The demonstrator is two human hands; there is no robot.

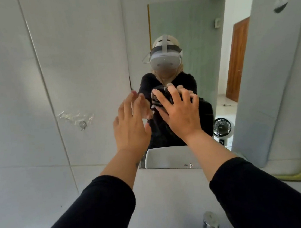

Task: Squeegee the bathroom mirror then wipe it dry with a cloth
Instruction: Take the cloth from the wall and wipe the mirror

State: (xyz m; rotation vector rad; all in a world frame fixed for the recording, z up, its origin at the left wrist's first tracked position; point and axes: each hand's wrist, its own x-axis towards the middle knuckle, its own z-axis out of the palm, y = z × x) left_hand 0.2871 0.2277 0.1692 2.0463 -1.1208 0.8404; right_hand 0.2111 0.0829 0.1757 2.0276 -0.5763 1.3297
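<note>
A white tiled wall [24, 89] fills the left half of the view, crossed by thin grout lines. A scrap of clear tape or film with a small metal ring [82, 124] clings to it, left of the hands and well apart from them.

The bathroom mirror [183, 28] hangs on this wall at centre and right. Its left edge runs straight down beside the tiles, and its bottom edge sits just above a plain white ledge. A second mirrored panel [275, 83] angles out from its right side. Most of the glass above and to the right of the hands is open and unobstructed. The reflection shows a person in dark sleeves wearing a headset, a wooden door, a small fan and a white basin.

Two forearms in black sleeves [93, 211] reach up from the bottom corners towards the glass.

The right hand [180, 114] presses a dark folded cloth [162, 94] against the mirror near its lower left area, fingers spread wide and curled over the cloth.

The left hand [131, 128] is raised just beside it, at the mirror's left edge, fingers straight and loosely together, holding nothing. Whether its fingertips touch the glass cannot be told.

A chrome tap [210, 222] pokes up at the bottom edge of the view, beneath the right forearm.
</note>
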